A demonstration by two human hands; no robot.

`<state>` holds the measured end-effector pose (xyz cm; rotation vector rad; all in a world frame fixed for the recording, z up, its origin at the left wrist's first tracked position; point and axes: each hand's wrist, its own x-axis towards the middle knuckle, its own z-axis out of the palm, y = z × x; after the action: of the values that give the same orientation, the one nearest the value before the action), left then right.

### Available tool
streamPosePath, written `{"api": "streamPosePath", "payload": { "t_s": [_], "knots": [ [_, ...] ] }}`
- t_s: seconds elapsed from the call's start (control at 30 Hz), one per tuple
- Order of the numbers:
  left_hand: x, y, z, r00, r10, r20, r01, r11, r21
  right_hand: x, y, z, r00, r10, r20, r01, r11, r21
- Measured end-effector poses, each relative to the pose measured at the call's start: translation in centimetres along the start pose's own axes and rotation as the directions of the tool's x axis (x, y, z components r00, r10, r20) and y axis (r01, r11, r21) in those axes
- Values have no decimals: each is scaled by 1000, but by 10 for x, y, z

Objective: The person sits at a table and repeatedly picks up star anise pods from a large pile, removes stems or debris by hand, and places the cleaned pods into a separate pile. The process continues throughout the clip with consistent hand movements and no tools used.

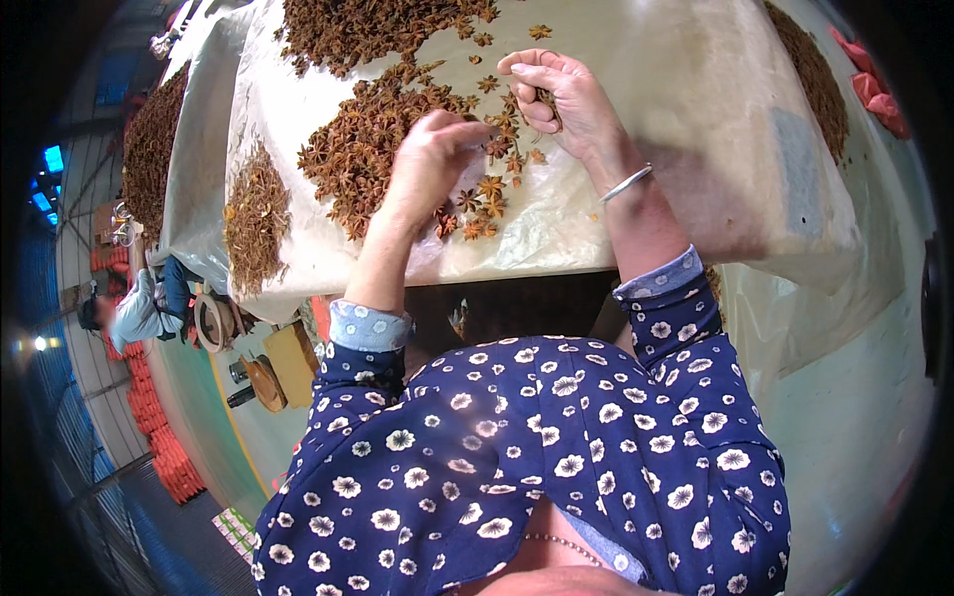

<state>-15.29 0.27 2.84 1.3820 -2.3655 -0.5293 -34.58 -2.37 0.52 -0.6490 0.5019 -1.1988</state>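
A heap of star anise [358,141] lies on the plastic-covered table in front of me. My left hand [440,153] reaches over the heap's right side, its fingers blurred and pointing right towards star anise pods. Whether anything is between those fingertips is hidden. My right hand [563,100] is raised just right of the heap, its fingers curled around small brown plant pieces [547,98] that show in the palm. Several loose star anise [490,188] are scattered below and between my hands.
A larger dark star anise pile [373,30] lies farther back. At the left edge sits a heap of thin brown stems [257,216]. Other piles are on tables left [153,149] and right [809,82]. A person [149,305] is at the far left, near stacked red sacks [156,425].
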Motion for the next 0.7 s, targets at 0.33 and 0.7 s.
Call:
{"api": "streamPosePath", "payload": {
  "t_s": [0.33, 0.7],
  "knots": [
    [5, -17, 12, 1000, 15, -16, -12, 988, 157, 1, 0, 3, 1000, 21, -15, -22, 1000, -15],
    [0, 11, -8, 855, -504, -122, 302, 675, -673, -3, 20, 26, 983, 159, -92, -178, 951, -253]
  ]
}}
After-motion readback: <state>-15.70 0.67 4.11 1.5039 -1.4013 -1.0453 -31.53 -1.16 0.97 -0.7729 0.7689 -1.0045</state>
